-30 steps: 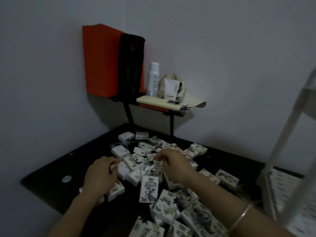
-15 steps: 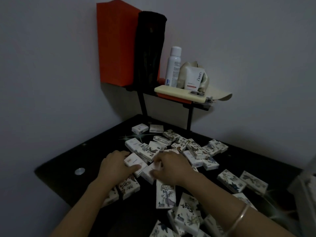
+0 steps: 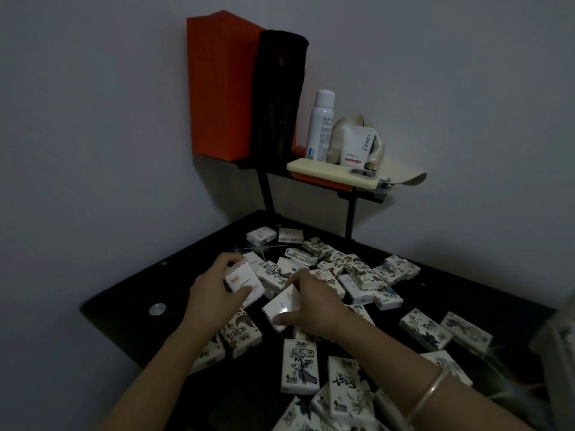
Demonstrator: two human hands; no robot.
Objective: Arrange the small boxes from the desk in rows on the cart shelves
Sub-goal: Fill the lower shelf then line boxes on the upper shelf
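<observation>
Left hand (image 3: 214,298) grips a small white box (image 3: 241,283), fingers curled over its far edge and thumb along the near one. The box is flat and rectangular, with a dashed border like an airmail envelope. Just beside it, the right hand (image 3: 314,307) clamps a second white box (image 3: 280,307) between thumb and bent fingers, and I see glare on its glossy wrap. A thin metal bangle (image 3: 429,390) circles the right forearm. Both forearms reach in from the bottom of my view and converge on a loose heap of small boxes (image 3: 357,275). Most are printed with ink-style drawings and lie at every angle on a black desk (image 3: 124,293) with a shiny top. A round metal disc (image 3: 157,308) sits in the desk near its left edge. At the back corner a raised shelf (image 3: 364,194) carries an orange bag (image 3: 221,88), a black pouch (image 3: 277,98), a white spray can (image 3: 320,126), a Dove packet (image 3: 356,146) and a phone in a cream case (image 3: 333,171). Plain grey walls meet behind, and the room is dim.
</observation>
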